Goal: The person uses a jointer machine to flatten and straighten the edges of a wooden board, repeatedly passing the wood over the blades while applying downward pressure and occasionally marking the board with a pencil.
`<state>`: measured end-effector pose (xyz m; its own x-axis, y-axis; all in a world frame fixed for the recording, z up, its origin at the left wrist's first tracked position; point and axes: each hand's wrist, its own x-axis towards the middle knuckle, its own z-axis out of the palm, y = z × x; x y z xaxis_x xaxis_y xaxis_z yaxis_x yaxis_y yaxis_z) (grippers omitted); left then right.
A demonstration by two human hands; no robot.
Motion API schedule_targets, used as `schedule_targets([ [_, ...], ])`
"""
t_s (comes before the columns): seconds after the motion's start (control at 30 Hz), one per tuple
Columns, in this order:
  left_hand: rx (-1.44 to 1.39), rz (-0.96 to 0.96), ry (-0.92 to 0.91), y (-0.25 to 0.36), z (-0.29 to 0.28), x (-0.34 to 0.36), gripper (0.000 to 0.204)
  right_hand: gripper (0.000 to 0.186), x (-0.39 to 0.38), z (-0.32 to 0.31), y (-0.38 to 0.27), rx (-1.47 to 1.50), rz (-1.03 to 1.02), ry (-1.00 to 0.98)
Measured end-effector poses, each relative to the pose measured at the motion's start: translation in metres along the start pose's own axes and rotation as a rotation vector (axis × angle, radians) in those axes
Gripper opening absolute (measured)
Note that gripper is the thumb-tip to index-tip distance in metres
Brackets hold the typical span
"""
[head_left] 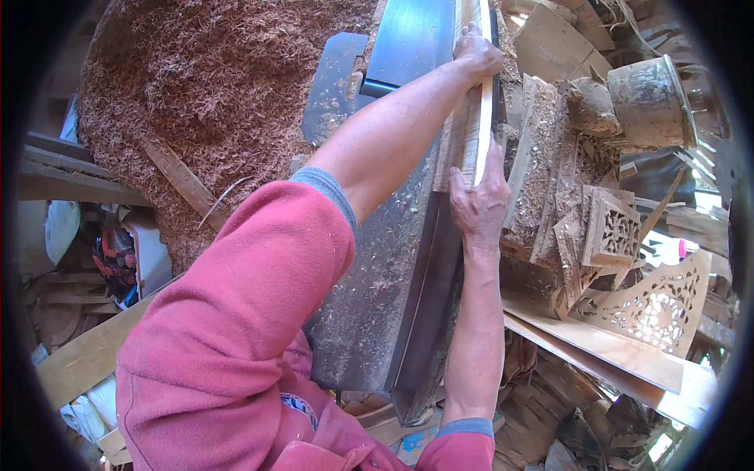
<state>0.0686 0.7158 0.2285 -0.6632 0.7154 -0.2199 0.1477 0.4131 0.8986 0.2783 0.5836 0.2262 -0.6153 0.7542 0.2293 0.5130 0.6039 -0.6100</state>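
A long pale wooden board (464,129) lies along the metal bed of a jointer (369,298), beside its dark upright fence (495,94). Toward the far end, my left hand (478,55) grips the board with its fingers curled over the top. My right hand (481,196) holds the near end, thumb and fingers on either side of it. My left forearm crosses above the machine and hides part of the bed. The board's far end runs out of the picture at the top.
Reddish wood shavings (212,94) pile high left of the jointer, with a loose wood strip (184,184) on them. To the right stand dusty stacked boards (534,165), a dusty bucket (650,102), a carved lattice block (611,228) and a pierced triangular panel (656,310).
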Motion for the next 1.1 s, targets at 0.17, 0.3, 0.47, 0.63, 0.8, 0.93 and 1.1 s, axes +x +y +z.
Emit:
schedule_targets([
  [0.17,0.07,0.013,0.023,-0.006,0.002,0.037,0.074,0.073,0.014,0.006,-0.002,-0.003,-0.026,0.001],
  [0.3,0.118,0.046,0.186,0.013,0.025,0.019,0.074,0.072,0.023,0.003,0.006,-0.013,0.007,0.02],
  [0.47,0.071,0.069,0.167,-0.001,0.019,0.055,0.072,0.072,0.036,0.007,0.001,-0.003,0.012,-0.012],
  [0.63,0.058,0.091,0.15,-0.002,0.013,0.066,0.072,0.07,0.049,0.01,0.003,-0.015,0.009,-0.003],
  [0.8,0.047,0.099,0.153,-0.001,0.011,0.078,0.072,0.067,0.061,0.014,0.006,0.043,-0.031,0.013],
  [0.93,0.043,0.107,0.151,0.001,0.01,0.088,0.072,0.066,0.071,0.017,0.011,0.009,-0.069,0.038],
  [1.1,0.039,0.115,0.148,0.003,0.01,0.097,0.072,0.066,0.08,0.018,0.011,-0.024,-0.038,0.036],
])
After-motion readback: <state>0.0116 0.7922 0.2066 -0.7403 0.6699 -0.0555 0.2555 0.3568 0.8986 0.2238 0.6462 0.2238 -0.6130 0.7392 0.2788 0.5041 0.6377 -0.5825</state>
